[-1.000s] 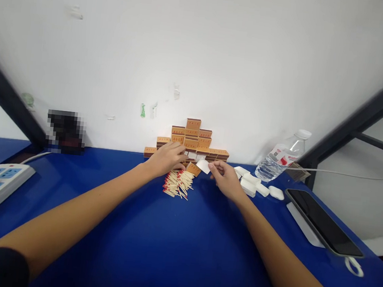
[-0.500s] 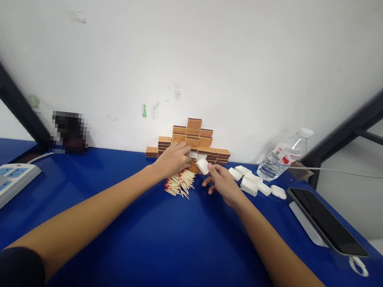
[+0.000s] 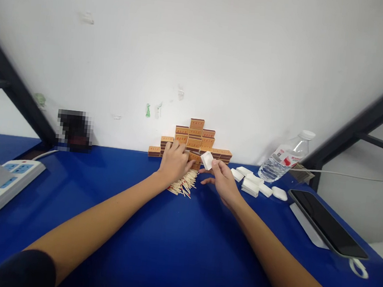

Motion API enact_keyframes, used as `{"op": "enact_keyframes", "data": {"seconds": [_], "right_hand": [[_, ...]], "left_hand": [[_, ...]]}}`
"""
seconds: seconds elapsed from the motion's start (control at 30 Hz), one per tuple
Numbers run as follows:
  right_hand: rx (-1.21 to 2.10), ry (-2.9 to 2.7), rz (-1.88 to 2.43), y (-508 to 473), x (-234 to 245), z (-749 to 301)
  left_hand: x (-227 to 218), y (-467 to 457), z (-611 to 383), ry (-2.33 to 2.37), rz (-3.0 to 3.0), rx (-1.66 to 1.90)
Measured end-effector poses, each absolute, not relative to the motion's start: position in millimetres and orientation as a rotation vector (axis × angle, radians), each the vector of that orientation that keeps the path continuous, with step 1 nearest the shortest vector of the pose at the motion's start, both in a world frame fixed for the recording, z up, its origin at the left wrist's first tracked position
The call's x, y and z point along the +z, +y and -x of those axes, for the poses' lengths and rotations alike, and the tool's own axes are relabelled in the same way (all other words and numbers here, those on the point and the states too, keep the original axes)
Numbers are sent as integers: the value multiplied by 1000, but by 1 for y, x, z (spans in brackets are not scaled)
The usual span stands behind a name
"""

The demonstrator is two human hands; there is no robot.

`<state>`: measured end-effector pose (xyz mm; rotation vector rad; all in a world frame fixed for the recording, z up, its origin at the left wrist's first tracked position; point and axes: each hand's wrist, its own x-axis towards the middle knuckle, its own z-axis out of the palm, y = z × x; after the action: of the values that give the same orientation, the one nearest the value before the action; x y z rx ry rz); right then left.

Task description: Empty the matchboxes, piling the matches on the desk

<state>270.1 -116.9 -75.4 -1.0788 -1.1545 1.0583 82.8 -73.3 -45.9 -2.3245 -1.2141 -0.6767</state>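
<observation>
My right hand (image 3: 223, 180) pinches a small white matchbox tray (image 3: 206, 159) between thumb and fingers, its hollow side turned towards me. Just left of it, my left hand (image 3: 174, 163) is closed on a brown matchbox sleeve (image 3: 195, 158), partly hidden by the fingers. The tray and the sleeve are close together; whether they touch I cannot tell. Under and beside my left hand lies a heap of loose red-tipped matches (image 3: 185, 183). Behind both hands rises a stepped stack of orange-brown matchboxes (image 3: 195, 132) against the wall.
Several white trays (image 3: 250, 184) lie right of my right hand, beside a white rounded case (image 3: 279, 193). Further right are a tilted water bottle (image 3: 279, 158) and a phone (image 3: 329, 222) with a cable. A power strip (image 3: 9, 183) lies at the left on the blue table (image 3: 166, 250).
The white tray has turned upward in my right hand and now shows its hollow. My left hand has shifted slightly nearer me and covers more of the match heap. More of the sleeve shows.
</observation>
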Motion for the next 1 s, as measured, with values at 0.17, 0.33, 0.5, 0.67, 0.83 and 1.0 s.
{"op": "enact_keyframes", "data": {"seconds": [0.17,0.33,0.5,0.67,0.83,1.0], "right_hand": [[1031,-1192,1091,-114,-80,-271],[1036,-1230,1097,-116,-80,-270],[961,-1313,1118,-116,-81,-269],[890,-1314,1172,-116,-82,-272],[874,-1439,1170,-123,-79,-269],[858,-1512,1189,-127,-81,-264]], "left_hand": [[-44,-72,-86,-1268,2321,-641],[-44,-71,-87,-1291,2347,-668],[-45,-70,-80,-1282,2365,-750],[-51,-69,-59,-1261,2312,-886],[-49,-68,-44,-1114,2429,-884],[-49,-67,-53,-895,2560,-738]]}}
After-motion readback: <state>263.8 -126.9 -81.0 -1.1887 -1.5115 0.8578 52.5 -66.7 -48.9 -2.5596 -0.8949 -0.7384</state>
